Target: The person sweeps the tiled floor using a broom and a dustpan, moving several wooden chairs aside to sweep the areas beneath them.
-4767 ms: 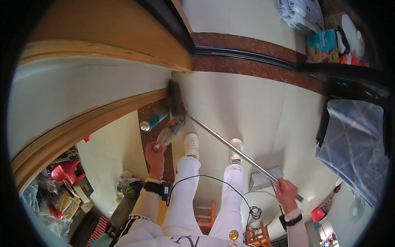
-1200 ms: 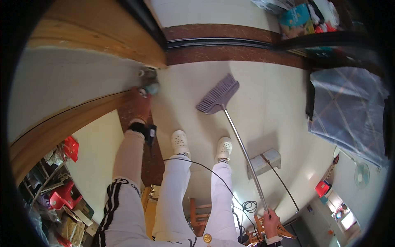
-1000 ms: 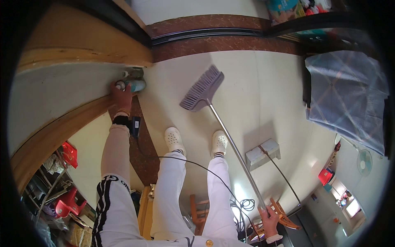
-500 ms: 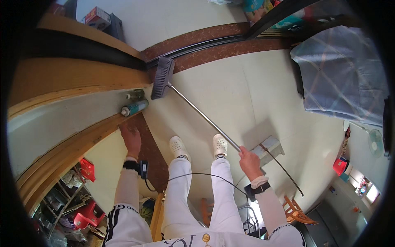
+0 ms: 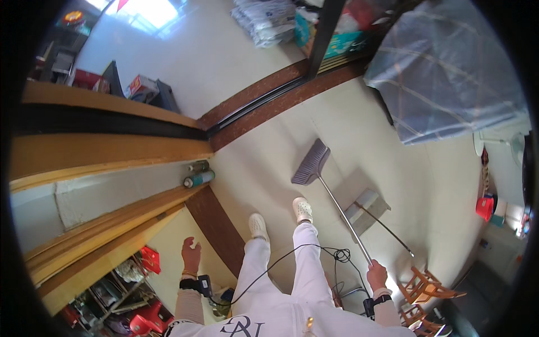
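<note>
A broom [image 5: 311, 163] with a purple-grey head and a metal pole slants across the floor in front of my feet. My right hand [image 5: 377, 276] is closed round the upper end of its pole, at the lower right. The broom head lies left of a grey dustpan [image 5: 366, 213], whose long thin handle points toward the chairs. The pole crosses over the near edge of the dustpan. My left hand [image 5: 191, 253] hangs at the lower left with fingers apart and slightly curled, holding nothing; it is nearest to the brown door sill.
Two spray cans [image 5: 199, 179] stand by the wooden door frame at left. A sliding-door track [image 5: 258, 102] crosses the floor ahead. A cloth-covered table [image 5: 449, 73] is at far right, wooden chairs [image 5: 424, 286] at near right. A cable [image 5: 292, 251] loops over my legs.
The broom head has moved from the corner by the door track back toward the dustpan, right of my feet. Both hands have drawn back, the right one still gripping the pole. The view has turned.
</note>
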`<state>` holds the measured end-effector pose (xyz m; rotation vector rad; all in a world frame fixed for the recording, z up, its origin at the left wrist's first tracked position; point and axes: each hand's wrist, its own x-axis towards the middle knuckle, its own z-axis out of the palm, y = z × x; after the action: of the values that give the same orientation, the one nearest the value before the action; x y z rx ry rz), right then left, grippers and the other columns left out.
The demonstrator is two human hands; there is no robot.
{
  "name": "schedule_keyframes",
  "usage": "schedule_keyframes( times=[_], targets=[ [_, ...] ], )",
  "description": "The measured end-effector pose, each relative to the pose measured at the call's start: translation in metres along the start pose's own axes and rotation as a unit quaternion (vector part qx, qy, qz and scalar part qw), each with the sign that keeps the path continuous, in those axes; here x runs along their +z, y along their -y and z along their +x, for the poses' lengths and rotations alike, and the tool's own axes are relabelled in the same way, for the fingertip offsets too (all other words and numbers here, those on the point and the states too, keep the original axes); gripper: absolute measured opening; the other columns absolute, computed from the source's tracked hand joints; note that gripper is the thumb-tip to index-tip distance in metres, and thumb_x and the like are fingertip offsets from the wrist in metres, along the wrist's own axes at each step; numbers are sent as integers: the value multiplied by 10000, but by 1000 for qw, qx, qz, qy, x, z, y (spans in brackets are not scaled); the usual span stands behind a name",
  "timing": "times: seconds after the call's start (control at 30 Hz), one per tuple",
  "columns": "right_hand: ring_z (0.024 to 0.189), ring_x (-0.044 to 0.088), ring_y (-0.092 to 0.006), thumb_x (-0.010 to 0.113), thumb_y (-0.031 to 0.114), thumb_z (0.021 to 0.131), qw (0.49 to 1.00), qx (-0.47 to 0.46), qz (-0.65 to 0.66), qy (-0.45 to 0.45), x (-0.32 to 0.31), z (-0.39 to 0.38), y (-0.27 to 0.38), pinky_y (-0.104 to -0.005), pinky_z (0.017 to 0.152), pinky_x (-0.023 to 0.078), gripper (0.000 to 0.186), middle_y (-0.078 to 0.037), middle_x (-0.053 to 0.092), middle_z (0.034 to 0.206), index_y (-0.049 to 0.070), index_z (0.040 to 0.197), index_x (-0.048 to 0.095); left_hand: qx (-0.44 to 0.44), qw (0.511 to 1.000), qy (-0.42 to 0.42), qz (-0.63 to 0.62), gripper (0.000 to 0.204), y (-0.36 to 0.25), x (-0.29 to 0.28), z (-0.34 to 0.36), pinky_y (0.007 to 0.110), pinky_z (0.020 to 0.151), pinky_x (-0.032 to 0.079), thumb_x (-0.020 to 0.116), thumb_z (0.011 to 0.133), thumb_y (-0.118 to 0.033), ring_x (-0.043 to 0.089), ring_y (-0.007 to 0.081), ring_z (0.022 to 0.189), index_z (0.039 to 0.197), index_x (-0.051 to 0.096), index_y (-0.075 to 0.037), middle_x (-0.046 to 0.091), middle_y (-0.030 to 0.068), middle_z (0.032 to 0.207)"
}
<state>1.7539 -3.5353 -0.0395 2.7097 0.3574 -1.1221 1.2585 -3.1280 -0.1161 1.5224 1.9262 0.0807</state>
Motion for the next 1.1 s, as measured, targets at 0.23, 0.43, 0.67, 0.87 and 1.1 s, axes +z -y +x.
schedule_keyframes(
  times=[0.23, 0.43, 0.67, 0.87, 1.1],
  targets=[
    [677, 580, -406, 531, 179, 780, 993, -51, 24, -105, -4, -72, 6, -504, 604, 453, 130, -202, 592, 668, 68, 844, 554, 39, 967, 157, -195, 259, -131, 0, -34, 237, 610, 482, 569, 819, -75, 570, 131, 739, 1068, 503, -54, 513, 58, 998],
    [619, 594, -363, 499, 177, 791, 984, -135, -1, -115, 6, -121, 51, -478, 571, 472, 133, -173, 583, 620, 56, 814, 548, 143, 944, 214, -208, 215, -133, -21, -39, 234, 645, 499, 558, 826, -49, 571, 118, 767, 1038, 528, -27, 545, 57, 977],
    [607, 603, -334, 478, 160, 794, 945, -298, -48, -124, 69, -94, 120, -445, 536, 470, 121, -148, 582, 625, 83, 793, 571, 134, 974, 155, -100, 169, -87, -79, -49, 232, 602, 505, 535, 845, -100, 596, 125, 704, 998, 553, -32, 581, 52, 899],
    [620, 608, -250, 468, 201, 798, 932, -267, -149, -194, 107, -28, 93, -402, 532, 456, 147, -73, 600, 658, 122, 762, 587, 116, 967, 201, -101, 156, -103, -75, -77, 229, 618, 488, 533, 844, -90, 597, 129, 725, 988, 561, -36, 587, 44, 860],
    [634, 598, -259, 494, 197, 780, 942, -95, -195, -256, 8, 1, -41, -411, 557, 431, 105, -70, 590, 671, 139, 801, 580, 160, 959, 223, -70, 159, -164, -45, -98, 226, 633, 483, 540, 861, -123, 590, 118, 729, 994, 556, -36, 582, 32, 858]
  ],
)
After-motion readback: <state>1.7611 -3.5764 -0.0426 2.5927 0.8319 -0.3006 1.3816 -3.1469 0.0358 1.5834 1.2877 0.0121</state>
